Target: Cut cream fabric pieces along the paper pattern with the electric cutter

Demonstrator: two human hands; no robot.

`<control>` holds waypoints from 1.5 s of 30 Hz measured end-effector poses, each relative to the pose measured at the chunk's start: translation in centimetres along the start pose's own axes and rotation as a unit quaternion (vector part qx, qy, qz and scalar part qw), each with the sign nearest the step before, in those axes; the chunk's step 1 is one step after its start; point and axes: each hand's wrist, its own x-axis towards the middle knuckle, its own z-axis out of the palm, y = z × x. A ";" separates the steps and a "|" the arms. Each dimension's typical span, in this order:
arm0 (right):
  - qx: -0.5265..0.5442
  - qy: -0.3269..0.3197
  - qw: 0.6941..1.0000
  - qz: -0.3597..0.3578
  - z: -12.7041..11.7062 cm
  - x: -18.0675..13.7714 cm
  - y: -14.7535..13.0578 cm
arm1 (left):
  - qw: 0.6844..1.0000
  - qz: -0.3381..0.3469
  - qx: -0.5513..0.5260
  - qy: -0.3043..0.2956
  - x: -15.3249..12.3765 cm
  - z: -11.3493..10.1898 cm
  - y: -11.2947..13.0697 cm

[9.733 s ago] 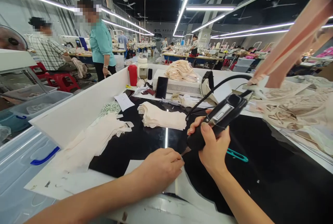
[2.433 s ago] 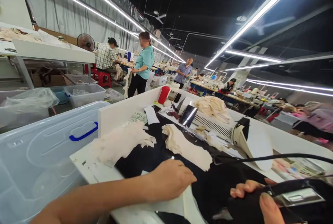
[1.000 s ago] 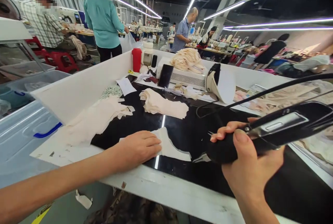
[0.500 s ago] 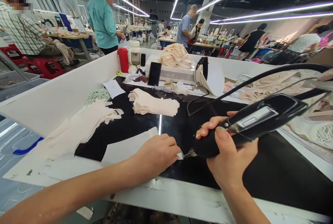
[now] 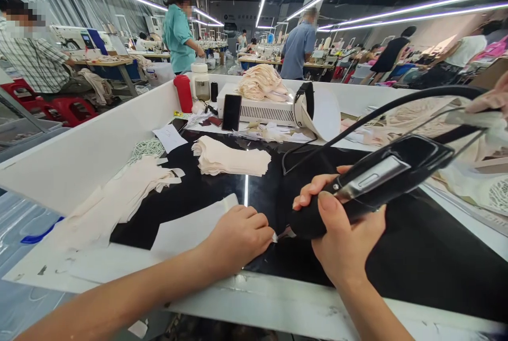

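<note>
My left hand (image 5: 242, 232) rests at the front of the black work surface (image 5: 428, 256), fingers pinched on a small white end of material (image 5: 274, 237). Under that hand and to its left lies a white sheet (image 5: 182, 227); whether the pinched end belongs to it I cannot tell. My right hand (image 5: 345, 235) is wrapped round a black corded electric hand tool (image 5: 392, 172) with a silver slide panel. The tool's short tip (image 5: 288, 232), slightly blurred, points left, close to the pinched end. Beyond my hands lies a stack of cream fabric pieces (image 5: 234, 157).
More cream strips (image 5: 119, 201) lie at the left by a pale green tangle (image 5: 148, 149). At the back stand a phone (image 5: 231, 112), a red bottle (image 5: 183, 93) and a white vented box (image 5: 265, 113) topped with cloth. The black cable (image 5: 365, 119) arches right. Another person's hand (image 5: 490, 100) shows there.
The view has shifted slightly. My right hand and the tool are a little further left, nearer my left hand, which keeps its pinch. In the background, standing people have moved.
</note>
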 end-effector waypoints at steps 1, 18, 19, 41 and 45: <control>0.002 -0.002 1.000 -0.001 0.0 0.0 0.0 | 1.000 0.004 0.003 0.012 -0.1 0.0 0.0; 0.001 -0.015 1.000 0.002 -0.1 -0.2 -0.1 | 1.000 -0.008 -0.008 0.027 -0.6 0.2 0.0; -0.001 -0.014 1.000 0.004 -0.2 -0.3 -0.1 | 1.000 -0.009 -0.007 0.025 -0.6 0.2 0.0; 0.003 -0.018 1.000 -0.001 -0.1 -0.1 0.0 | 0.999 0.023 0.002 0.038 -0.6 -0.3 0.3; -0.011 -0.013 1.000 0.007 -0.1 -0.2 0.0 | 0.999 0.024 0.012 0.036 -0.5 -0.4 0.4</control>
